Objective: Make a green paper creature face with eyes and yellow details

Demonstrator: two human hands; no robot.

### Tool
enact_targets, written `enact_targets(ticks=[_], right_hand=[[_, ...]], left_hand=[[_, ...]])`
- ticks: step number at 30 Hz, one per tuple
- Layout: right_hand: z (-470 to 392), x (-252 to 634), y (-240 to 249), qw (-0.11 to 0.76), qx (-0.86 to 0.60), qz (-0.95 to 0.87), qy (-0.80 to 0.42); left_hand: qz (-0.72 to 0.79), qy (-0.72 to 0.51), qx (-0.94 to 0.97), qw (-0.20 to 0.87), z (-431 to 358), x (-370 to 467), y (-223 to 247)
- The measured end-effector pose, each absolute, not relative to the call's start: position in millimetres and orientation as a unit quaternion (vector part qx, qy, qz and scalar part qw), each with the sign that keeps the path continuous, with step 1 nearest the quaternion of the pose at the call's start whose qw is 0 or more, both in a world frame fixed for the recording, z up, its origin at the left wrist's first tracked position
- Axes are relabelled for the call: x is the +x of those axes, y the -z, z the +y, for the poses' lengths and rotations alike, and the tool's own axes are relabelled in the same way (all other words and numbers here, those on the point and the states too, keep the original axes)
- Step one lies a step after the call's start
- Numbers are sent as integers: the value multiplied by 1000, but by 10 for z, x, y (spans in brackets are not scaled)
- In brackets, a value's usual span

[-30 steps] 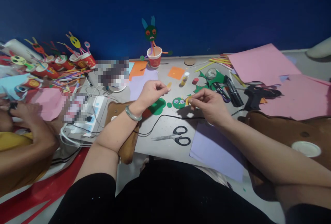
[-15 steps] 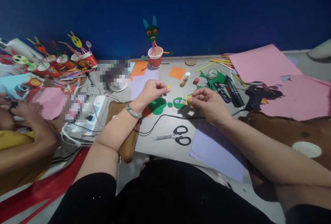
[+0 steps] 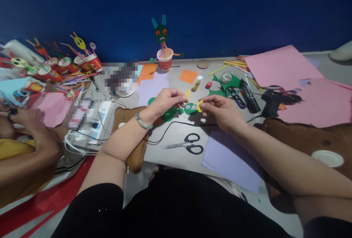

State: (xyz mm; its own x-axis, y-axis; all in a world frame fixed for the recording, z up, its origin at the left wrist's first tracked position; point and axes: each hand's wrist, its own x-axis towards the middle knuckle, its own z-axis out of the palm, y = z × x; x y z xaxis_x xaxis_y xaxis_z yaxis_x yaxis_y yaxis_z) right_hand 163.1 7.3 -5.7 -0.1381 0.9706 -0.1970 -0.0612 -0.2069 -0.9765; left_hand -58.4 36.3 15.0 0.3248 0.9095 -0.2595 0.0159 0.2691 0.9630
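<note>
My left hand (image 3: pixel 172 100) pinches a small yellow paper piece (image 3: pixel 187 94) between thumb and fingers. Another yellow paper piece (image 3: pixel 201 105) is pinched in my right hand (image 3: pixel 220 109). Between the two hands a round green paper face (image 3: pixel 190 108) with stuck-on eyes lies on the table. A small green paper dot (image 3: pixel 180 111) is beside it, and larger green paper circles (image 3: pixel 169 115) are partly hidden under my left hand. Nearer to me lie scissors (image 3: pixel 189 144) with black handles, blades parted. A glue stick (image 3: pixel 197 83) stands uncapped behind the hands, its red cap (image 3: pixel 209 85) to the right.
A red paper cup (image 3: pixel 165 62) holding a green-headed figure stands at the back. On the right are a glue gun (image 3: pixel 279 102), black pens (image 3: pixel 249 97) and pink paper (image 3: pixel 283 66). A black cable (image 3: pixel 172 124) crosses the table. A co-worker's arm (image 3: pixel 35 146) is at left.
My left hand has moved right with its yellow piece, closer to my right hand and the green face. My right hand has hardly moved.
</note>
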Motion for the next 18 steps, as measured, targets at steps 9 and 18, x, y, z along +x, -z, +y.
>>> enact_targets(ticks=[9,18], right_hand=[[104,1661,65,407,-510,-474,-590],[163,1757,175,265,-535,-680,-425]], left_hand=[[456,-364,525,620,346,-582,-122],[469,-349,570,578,327,-551,-117]])
